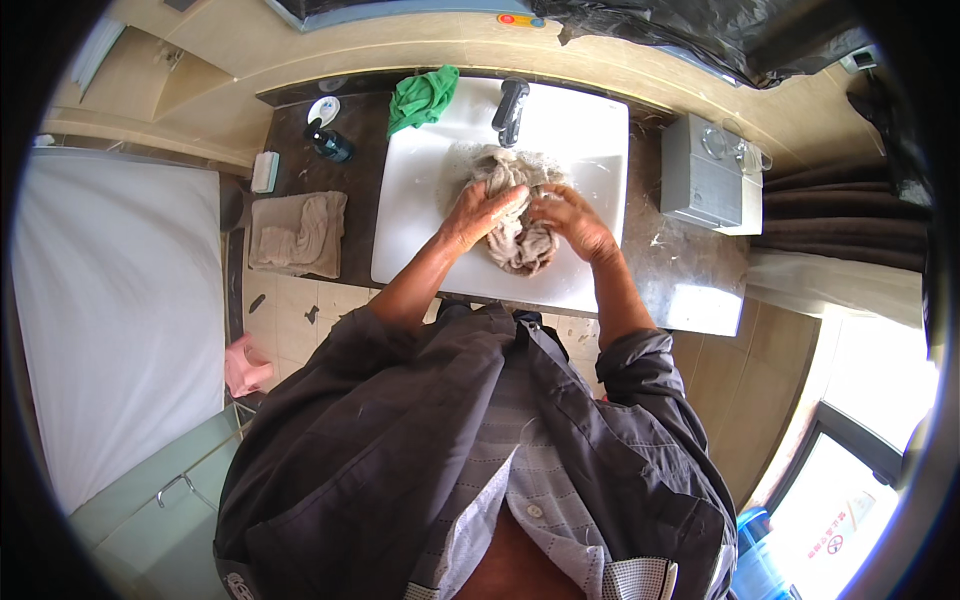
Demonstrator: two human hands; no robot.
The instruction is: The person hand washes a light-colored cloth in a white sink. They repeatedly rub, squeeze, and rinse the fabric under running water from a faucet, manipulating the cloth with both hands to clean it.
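A wet, bunched greyish-beige cloth (525, 244) lies in the white sink basin (420, 247), below the dark faucet (512, 112). My left hand (480, 214) holds the cloth on its left side, thumb stretched across the top. On the cloth's right side, my right hand (571, 217) is slightly blurred, its fingers bent over the folds; how firmly they grip cannot be told. Suds show around the far end of the cloth. A green cloth (422, 100) drapes over the basin's back left corner.
Left on the dark countertop (360, 202) are a pump bottle (330, 142), a round white dish (324, 110), a small white-and-green block (265, 172) and a folded beige towel (296, 232). A grey box (701, 172) with glasses (739, 146) stands at the right. Pink plastic (247, 367) lies below left.
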